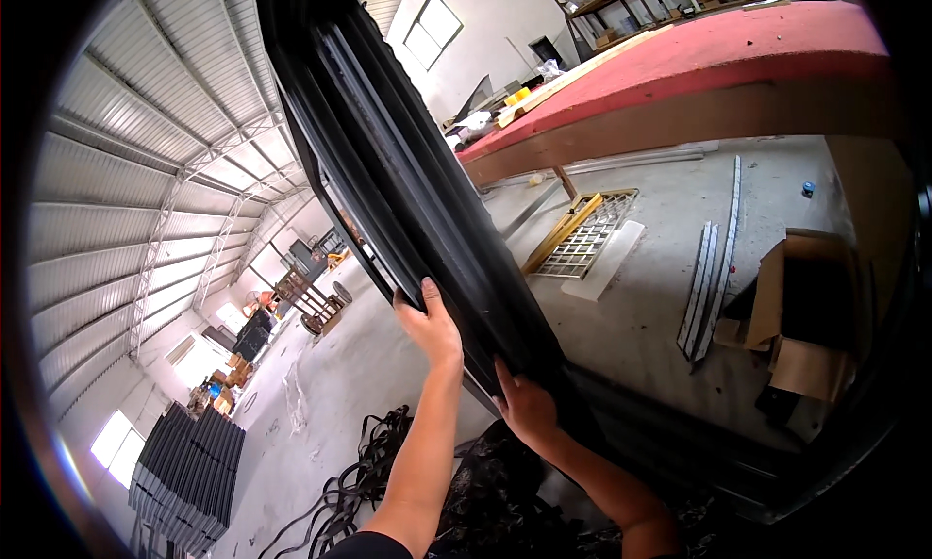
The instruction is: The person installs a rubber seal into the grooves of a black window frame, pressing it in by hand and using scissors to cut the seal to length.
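Concrete workshop floor (pixel 641 316) below: left hand (pixel 430 328) and right hand (pixel 524 409) both clasp the edge of a raised, tilted black frame (pixel 408 161), which could slip and strike the rubber strips (pixel 359 481).

Premises: industrial workshop, large metal-framed hall.

Roof: corrugated sheet roof (pixel 146 142) on steel trusses (pixel 228 161), translucent panels letting daylight in.

Floor: bare concrete floor (pixel 641 297), dusty and stained.

Stock: stack of dark frames (pixel 184 476) at one side; loose metal strips (pixel 707 278) laid on the floor; a grid panel in a wooden frame (pixel 582 234); a tangle of black rubber strip (pixel 354 481); an open cardboard box (pixel 806 312).

Fittings: long red-topped surface (pixel 709 49) carrying timber lengths; storage shelves (pixel 641 1) against the far wall; high window (pixel 432 30); machinery and stands (pixel 306 292) further down the hall.
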